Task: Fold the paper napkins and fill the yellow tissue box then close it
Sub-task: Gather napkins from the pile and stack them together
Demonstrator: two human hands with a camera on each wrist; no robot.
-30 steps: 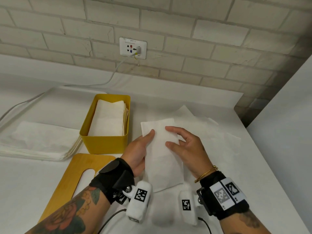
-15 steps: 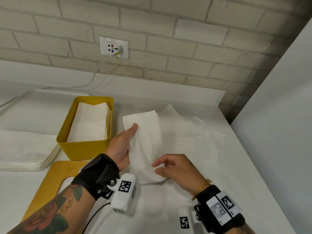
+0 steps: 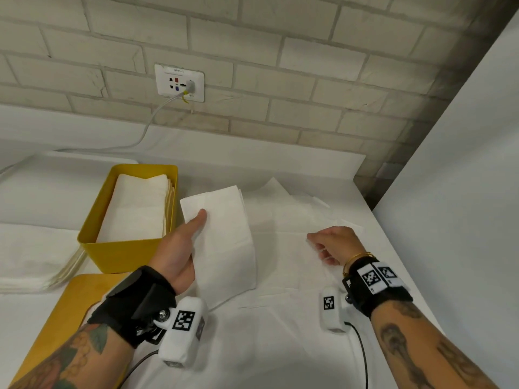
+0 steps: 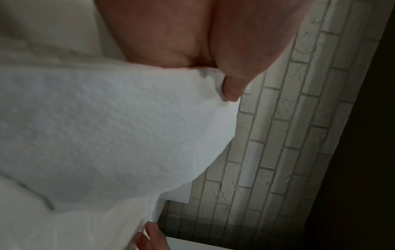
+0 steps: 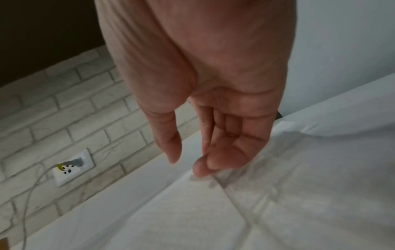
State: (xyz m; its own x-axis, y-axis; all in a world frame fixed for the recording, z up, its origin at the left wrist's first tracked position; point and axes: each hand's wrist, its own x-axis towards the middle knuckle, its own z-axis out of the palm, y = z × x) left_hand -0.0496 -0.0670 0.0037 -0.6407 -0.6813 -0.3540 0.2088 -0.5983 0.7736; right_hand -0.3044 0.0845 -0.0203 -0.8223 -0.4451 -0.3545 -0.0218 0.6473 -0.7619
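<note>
The yellow tissue box (image 3: 123, 254) stands open at centre left, with folded napkins (image 3: 137, 209) stacked inside. Just right of it my left hand (image 3: 193, 228) pinches a folded white napkin (image 3: 224, 242), thumb on top and fingers underneath; the left wrist view shows this napkin (image 4: 107, 135) draped under the thumb. My right hand (image 3: 323, 245) hovers to the right over spread unfolded napkins (image 3: 292, 214), fingers loosely curled and holding nothing. In the right wrist view that hand (image 5: 188, 162) hangs just above a flat sheet (image 5: 278, 194).
The wooden lid (image 3: 56, 313) with a slot lies in front of the box, under my left forearm. A pile of unfolded napkins (image 3: 33, 256) sits at the far left. A brick wall with a socket (image 3: 179, 82) is behind, and a white panel (image 3: 463, 192) bounds the right side.
My right hand let go of the folded napkin and moved right over the spread sheets. My left hand kept the napkin, now lifted beside the box.
</note>
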